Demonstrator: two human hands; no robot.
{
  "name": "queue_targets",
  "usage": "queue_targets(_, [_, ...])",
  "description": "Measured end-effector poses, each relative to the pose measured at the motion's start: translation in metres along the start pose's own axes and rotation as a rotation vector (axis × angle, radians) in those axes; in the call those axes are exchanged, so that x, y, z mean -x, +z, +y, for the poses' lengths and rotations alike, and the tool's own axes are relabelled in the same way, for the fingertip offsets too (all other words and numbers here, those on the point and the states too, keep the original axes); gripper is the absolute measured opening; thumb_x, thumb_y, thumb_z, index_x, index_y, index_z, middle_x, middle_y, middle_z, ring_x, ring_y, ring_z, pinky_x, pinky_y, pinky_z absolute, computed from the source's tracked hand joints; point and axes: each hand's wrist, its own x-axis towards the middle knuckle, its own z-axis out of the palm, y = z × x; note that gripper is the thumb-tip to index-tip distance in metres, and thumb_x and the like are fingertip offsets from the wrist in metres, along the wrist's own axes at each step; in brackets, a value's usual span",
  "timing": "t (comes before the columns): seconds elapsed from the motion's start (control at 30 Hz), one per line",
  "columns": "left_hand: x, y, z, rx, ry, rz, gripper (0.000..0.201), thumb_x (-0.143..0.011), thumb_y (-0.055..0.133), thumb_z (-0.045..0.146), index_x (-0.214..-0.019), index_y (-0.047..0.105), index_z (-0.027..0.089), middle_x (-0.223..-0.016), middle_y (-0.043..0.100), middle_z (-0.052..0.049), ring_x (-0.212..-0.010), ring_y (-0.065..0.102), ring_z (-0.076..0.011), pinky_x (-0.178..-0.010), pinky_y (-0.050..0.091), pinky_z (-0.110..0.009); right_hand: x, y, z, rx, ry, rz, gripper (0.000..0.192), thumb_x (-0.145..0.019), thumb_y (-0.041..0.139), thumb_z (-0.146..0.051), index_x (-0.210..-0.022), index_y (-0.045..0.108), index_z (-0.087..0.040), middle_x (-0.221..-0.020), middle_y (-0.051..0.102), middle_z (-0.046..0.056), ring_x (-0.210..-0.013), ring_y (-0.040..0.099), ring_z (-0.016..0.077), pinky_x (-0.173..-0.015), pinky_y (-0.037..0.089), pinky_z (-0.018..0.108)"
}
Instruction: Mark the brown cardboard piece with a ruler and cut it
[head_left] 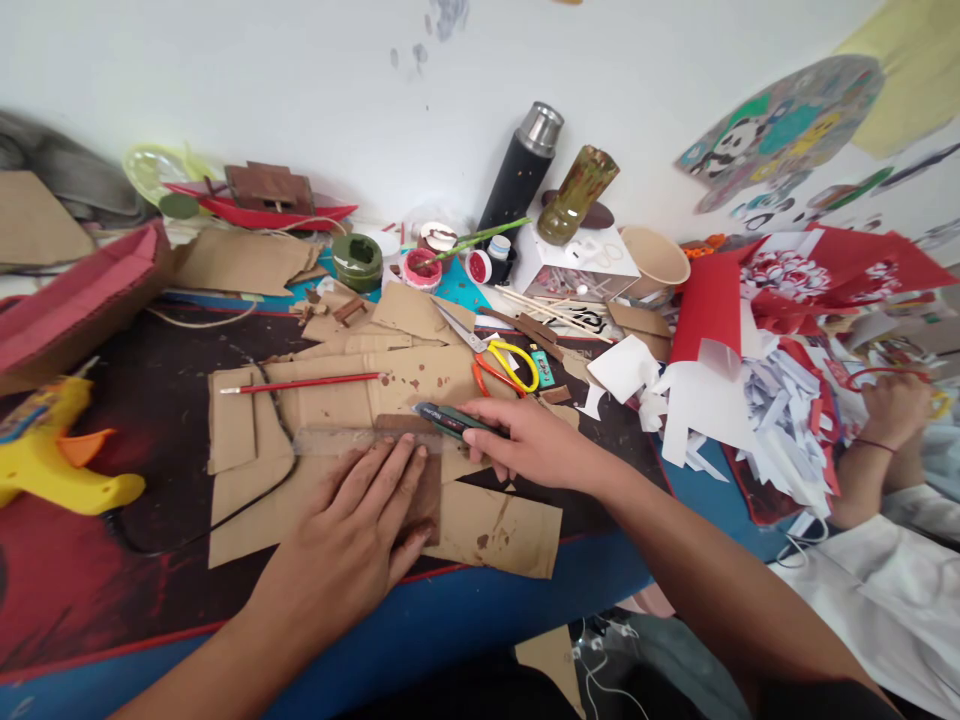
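My left hand (pixel 358 520) lies flat with fingers spread, pressing a clear ruler (pixel 330 438) onto a brown painted cardboard piece (pixel 427 495). My right hand (pixel 525 440) grips a green utility knife (pixel 446 418), its tip at the ruler's upper edge on the brown piece. Under both lie plain cardboard sheets (pixel 360 400) spotted with brown paint. A red pencil (pixel 300 383) rests on the cardboard just beyond the ruler.
A yellow glue gun (pixel 52 455) lies at the left. Scissors (pixel 502 365), paint pots (pixel 420 268), a green jar (pixel 358 260), a black flask (pixel 521 170) and a paper cup (pixel 656 258) crowd the back. Another person's hand (pixel 892 410) works among red and white paper scraps (pixel 750 400) at right.
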Motion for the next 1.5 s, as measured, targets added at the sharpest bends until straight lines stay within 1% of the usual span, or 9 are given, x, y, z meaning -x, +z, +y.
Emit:
queue_targets(0.17, [0.003, 0.002, 0.0, 0.03, -0.016, -0.023, 0.061, -0.114, 0.047, 0.036, -0.168, 0.056, 0.009, -0.167, 0.064, -0.022, -0.148, 0.065, -0.038, -0.131, 0.04, -0.055, -0.002, 0.001, 0.006, -0.038, 0.008, 0.014, 0.027, -0.113, 0.057, -0.032, -0.134, 0.07, -0.022, -0.094, 0.08, 0.001, -0.058, 0.069, 0.0115, -0.054, 0.054, 0.023])
queue_targets(0.37, [0.002, 0.0, -0.001, 0.021, 0.002, 0.001, 0.06, -0.114, 0.048, 0.036, -0.164, 0.06, 0.005, -0.166, 0.065, -0.024, -0.146, 0.066, -0.0391, -0.129, 0.039, -0.054, -0.002, 0.002, 0.011, -0.067, 0.008, 0.008, 0.023, -0.114, 0.056, -0.033, -0.13, 0.069, -0.022, -0.095, 0.079, 0.001, -0.058, 0.068, 0.0106, -0.052, 0.053, 0.022])
queue_targets(0.53, [0.002, 0.0, -0.001, 0.037, -0.012, -0.021, 0.06, -0.113, 0.051, 0.039, -0.164, 0.061, 0.007, -0.166, 0.065, -0.023, -0.147, 0.066, -0.0383, -0.13, 0.038, -0.053, -0.002, 0.002, 0.01, -0.064, 0.015, 0.002, 0.022, -0.114, 0.056, -0.032, -0.128, 0.07, -0.021, -0.095, 0.078, 0.001, -0.058, 0.069, 0.0102, -0.051, 0.052, 0.022])
queue_targets(0.97, [-0.002, -0.002, -0.001, -0.004, 0.004, -0.013, 0.058, -0.114, 0.044, 0.035, -0.16, 0.064, 0.006, -0.162, 0.068, -0.022, -0.141, 0.069, -0.0374, -0.125, 0.041, -0.053, 0.001, -0.001, 0.004, 0.003, 0.032, 0.001, 0.024, -0.114, 0.056, -0.032, -0.129, 0.071, -0.021, -0.097, 0.08, 0.001, -0.059, 0.071, 0.011, -0.054, 0.053, 0.023])
queue_targets(1.07, [-0.002, -0.002, -0.002, -0.019, 0.023, -0.003, 0.058, -0.114, 0.045, 0.034, -0.16, 0.063, 0.004, -0.162, 0.068, -0.023, -0.14, 0.07, -0.0382, -0.124, 0.042, -0.053, 0.002, -0.003, -0.004, 0.114, 0.021, 0.001, 0.027, -0.114, 0.058, -0.029, -0.135, 0.073, -0.021, -0.105, 0.083, 0.002, -0.065, 0.074, 0.0127, -0.062, 0.054, 0.026])
queue_targets(1.17, [-0.003, -0.003, -0.002, -0.033, 0.034, -0.001, 0.058, -0.115, 0.044, 0.035, -0.159, 0.064, 0.003, -0.161, 0.069, -0.024, -0.139, 0.07, -0.0381, -0.123, 0.043, -0.053, 0.002, -0.004, -0.011, 0.358, -0.05, 0.053, 0.035, -0.113, 0.061, -0.028, -0.144, 0.074, -0.021, -0.123, 0.085, 0.009, -0.095, 0.081, 0.0223, -0.082, 0.057, 0.033])
queue_targets(1.27, [-0.004, -0.004, -0.002, -0.017, 0.029, 0.001, 0.059, -0.116, 0.044, 0.038, -0.158, 0.065, 0.002, -0.161, 0.069, -0.024, -0.139, 0.07, -0.0389, -0.123, 0.043, -0.054, 0.001, -0.003, -0.016, 0.514, -0.111, 0.065, 0.039, -0.114, 0.061, -0.029, -0.15, 0.073, -0.021, -0.134, 0.084, 0.013, -0.118, 0.078, 0.0293, -0.096, 0.055, 0.038])
queue_targets(1.4, [-0.005, -0.004, -0.001, 0.03, -0.017, -0.025, 0.061, -0.116, 0.047, 0.045, -0.159, 0.065, 0.006, -0.162, 0.068, -0.021, -0.142, 0.069, -0.0379, -0.124, 0.044, -0.052, -0.001, -0.001, -0.023, 0.633, -0.124, 0.019, 0.036, -0.115, 0.058, -0.028, -0.147, 0.075, -0.023, -0.13, 0.085, 0.011, -0.116, 0.078, 0.0279, -0.095, 0.055, 0.037])
queue_targets(1.5, [-0.004, -0.004, -0.001, 0.04, -0.023, -0.03, 0.062, -0.116, 0.047, 0.046, -0.16, 0.065, 0.006, -0.162, 0.068, -0.021, -0.143, 0.069, -0.0376, -0.125, 0.044, -0.052, -0.003, -0.001, -0.031, 0.703, -0.103, 0.006, 0.039, -0.116, 0.057, -0.028, -0.151, 0.073, -0.021, -0.135, 0.084, 0.012, -0.118, 0.079, 0.0285, -0.094, 0.056, 0.037])
